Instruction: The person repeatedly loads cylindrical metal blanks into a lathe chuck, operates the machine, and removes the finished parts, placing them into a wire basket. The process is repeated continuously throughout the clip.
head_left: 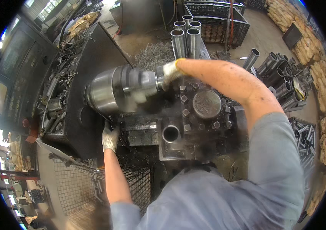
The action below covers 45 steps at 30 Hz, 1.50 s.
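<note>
the tube (153, 82) lies level in the lathe chuck (111, 92), its long axis running left to right across the view, one end buried in the chuck and the free end pointing right toward the tool block (193, 115). the right hand (169, 71), gloved, is closed around the tube's free end just beside the chuck, the bare forearm reaching in from the right over the block. the left hand (110, 138), also gloved, sits low under the chuck against the dark machine bed, fingers curled, though i cannot tell what it grips there.
</note>
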Motion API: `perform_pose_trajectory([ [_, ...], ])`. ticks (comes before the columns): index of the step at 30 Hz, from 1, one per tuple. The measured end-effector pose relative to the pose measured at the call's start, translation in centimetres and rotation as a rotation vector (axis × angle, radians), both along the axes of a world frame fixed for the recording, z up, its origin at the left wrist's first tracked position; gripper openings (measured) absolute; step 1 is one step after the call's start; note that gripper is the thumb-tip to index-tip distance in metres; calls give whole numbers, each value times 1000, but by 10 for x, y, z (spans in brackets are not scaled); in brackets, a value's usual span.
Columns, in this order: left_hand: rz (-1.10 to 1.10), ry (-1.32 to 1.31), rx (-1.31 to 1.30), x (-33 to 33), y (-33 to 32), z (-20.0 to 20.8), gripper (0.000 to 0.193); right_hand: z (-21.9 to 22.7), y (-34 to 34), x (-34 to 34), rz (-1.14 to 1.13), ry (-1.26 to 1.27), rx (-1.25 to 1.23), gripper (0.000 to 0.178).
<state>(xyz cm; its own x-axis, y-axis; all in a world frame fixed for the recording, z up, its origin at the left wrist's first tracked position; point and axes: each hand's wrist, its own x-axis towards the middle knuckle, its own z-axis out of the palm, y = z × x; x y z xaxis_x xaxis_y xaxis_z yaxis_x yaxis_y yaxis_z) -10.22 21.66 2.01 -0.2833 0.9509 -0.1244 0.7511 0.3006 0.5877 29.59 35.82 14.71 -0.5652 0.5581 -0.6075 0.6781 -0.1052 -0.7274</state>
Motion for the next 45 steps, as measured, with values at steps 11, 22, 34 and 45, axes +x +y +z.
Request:
perform_pose_trajectory([
  [11,149,-211,200,27,-161,-15,65,-79,59,125,838,-786,664,30],
  [22,-296,144,696,82,29,112,66,12,81,-8,-374,-48,1263,37],
  [34,-341,166,803,71,118,104,54,-26,34,3,370,-285,342,48],
  [45,-330,504,979,60,104,88,53,52,-27,24,388,-951,925,40],
])
